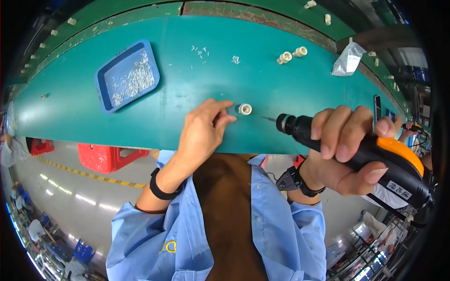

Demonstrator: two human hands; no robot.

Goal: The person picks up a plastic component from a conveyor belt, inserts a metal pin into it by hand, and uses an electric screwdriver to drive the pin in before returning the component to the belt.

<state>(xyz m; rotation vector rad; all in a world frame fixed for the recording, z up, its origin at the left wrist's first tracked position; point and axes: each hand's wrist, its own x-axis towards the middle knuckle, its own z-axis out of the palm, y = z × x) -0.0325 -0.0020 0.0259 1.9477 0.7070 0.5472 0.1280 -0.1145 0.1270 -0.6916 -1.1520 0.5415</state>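
- Right now, a short whitish cylindrical fitting [244,109] sits on the green counter [183,84], near the centre of the frame, its round opening facing up toward the camera.
- Just left of that fitting is the left grip [201,127], with thumb and index finger parted in a loose pinch; nothing shows between them, and a narrow gap appears to separate the fingertips from the fitting.
- At the right of the frame, the right grip [344,140] is wrapped firmly around a black power screwdriver [368,152] with an orange lever [401,154] along its upper side.
- The thin bit [268,118] of the screwdriver points left toward the fitting, near it but apart.
- In the upper left, a blue tray [101,91] lies at a slant, holding a scattered heap of small silvery pieces [138,77], too tiny to identify.
- More loose pieces [201,51] are strewn at top centre, with a small clump [236,59] to their right.
- Two cream fittings [292,54] lie close together in the upper right, left of a clear bag [348,61] bearing a white label.
- Below the counter, at the left, is a red stool [98,157].
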